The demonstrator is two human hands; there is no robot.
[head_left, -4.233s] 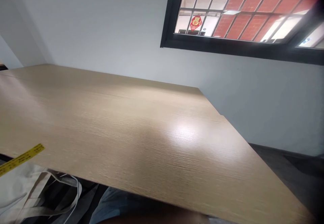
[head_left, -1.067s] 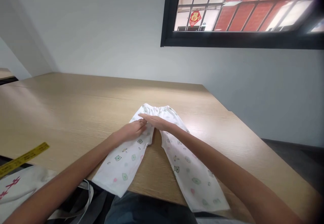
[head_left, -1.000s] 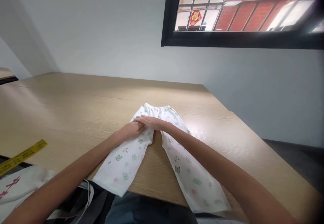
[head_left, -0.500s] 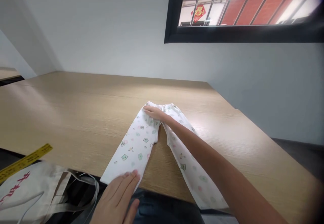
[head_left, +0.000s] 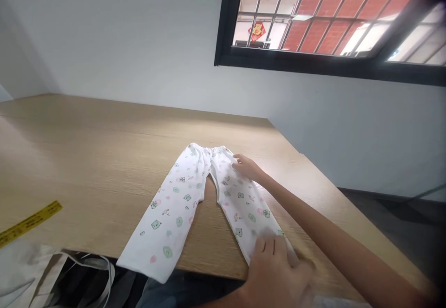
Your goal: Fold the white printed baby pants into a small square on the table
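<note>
Your left hand [head_left: 275, 268] lies flat, fingers spread, on the pants [head_left: 174, 206] at the right leg's hem. Your right hand [head_left: 245, 166] touches the waist edge, but I can't tell if it's pinching.

A yellow measuring tape [head_left: 30, 222] is lying on the edge of the wooden bench [head_left: 87, 159] at eight o'clock, a cream tote bag [head_left: 21, 275] is sagging below it, and a red ornament [head_left: 257, 29] is hanging behind the barred window [head_left: 313, 62] at one o'clock.
</note>
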